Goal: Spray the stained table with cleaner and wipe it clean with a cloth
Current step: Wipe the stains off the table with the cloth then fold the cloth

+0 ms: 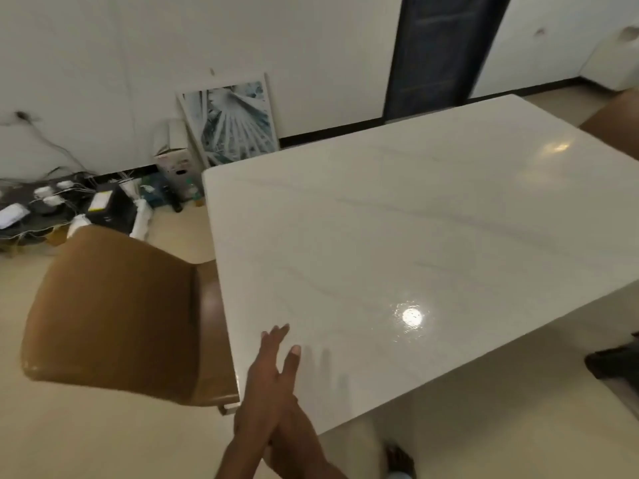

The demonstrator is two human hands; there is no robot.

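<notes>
The white marble-look table (397, 219) fills the middle and right of the view. A lamp's reflection (412, 317) glares on its near part, with a rippled, wet-looking film around it. My left hand (273, 371) lies over the table's near left corner, fingers straight and pointing away from me. My right hand (294, 430) comes in from the lower right and lies flat against the left hand's wrist. Neither hand holds anything. No spray bottle or cloth shows in this view.
A brown padded chair (114, 312) is pushed against the table's left edge. Cables and power strips (52, 205), a cardboard box (176, 167) and a framed picture (231, 122) sit by the far wall. A second brown chair (613, 122) stands at the right edge.
</notes>
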